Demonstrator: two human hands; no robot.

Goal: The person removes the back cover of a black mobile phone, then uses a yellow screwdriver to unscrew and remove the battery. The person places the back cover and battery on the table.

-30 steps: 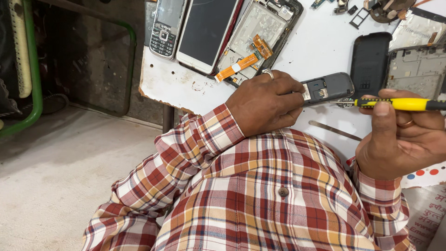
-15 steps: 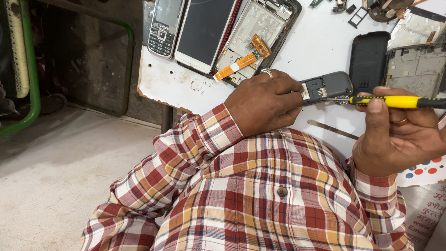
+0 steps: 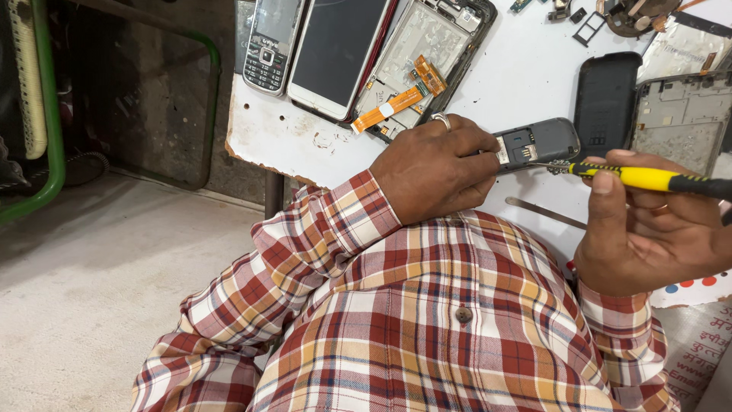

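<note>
The left hand point(image 3: 435, 168) clamps a small grey keypad phone point(image 3: 537, 143) flat on the white desk point(image 3: 526, 69), back cover off, so its opened back faces up and stays steady. The right hand point(image 3: 648, 229) is closed around a yellow-handled screwdriver point(image 3: 648, 178), laid almost level so the tip meets the phone's exposed back. A black back cover point(image 3: 606, 99) lies just beyond, and a metal pry strip point(image 3: 545, 214) rests nearby within reach.

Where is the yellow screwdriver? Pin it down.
In the head view, at the right edge, the yellow screwdriver lies in the right hand, its tip at the open grey phone held by the left hand.
</note>
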